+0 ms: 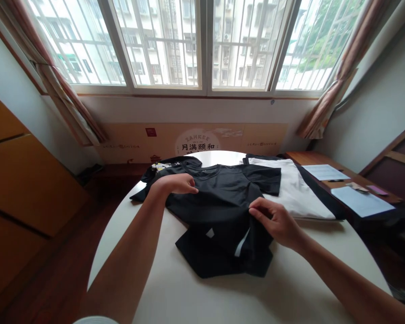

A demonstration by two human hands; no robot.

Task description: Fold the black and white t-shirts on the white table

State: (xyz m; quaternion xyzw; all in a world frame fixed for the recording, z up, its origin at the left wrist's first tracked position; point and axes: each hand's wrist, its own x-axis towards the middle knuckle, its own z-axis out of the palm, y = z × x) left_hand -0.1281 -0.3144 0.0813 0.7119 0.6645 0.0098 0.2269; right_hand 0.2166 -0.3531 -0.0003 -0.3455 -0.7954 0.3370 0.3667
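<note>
A black T-shirt [219,211] lies spread and partly folded on a round white table [165,288], with a small white logo and a pale stripe on its lower folded part. My left hand [175,183] grips the fabric near the shirt's left side, at the collar's level. My right hand [273,222] pinches a fold at the shirt's right edge between thumb and fingers. Beside it lies a folded white garment [292,191] with a dark garment [319,193] along its edge, nearest my right hand.
A wooden desk [337,173] at the right holds several papers [361,201] and a pen. Orange-brown wardrobe doors [16,189] stand at the left. Beyond the table are a printed wall panel [195,141] and a barred window [202,45] with curtains.
</note>
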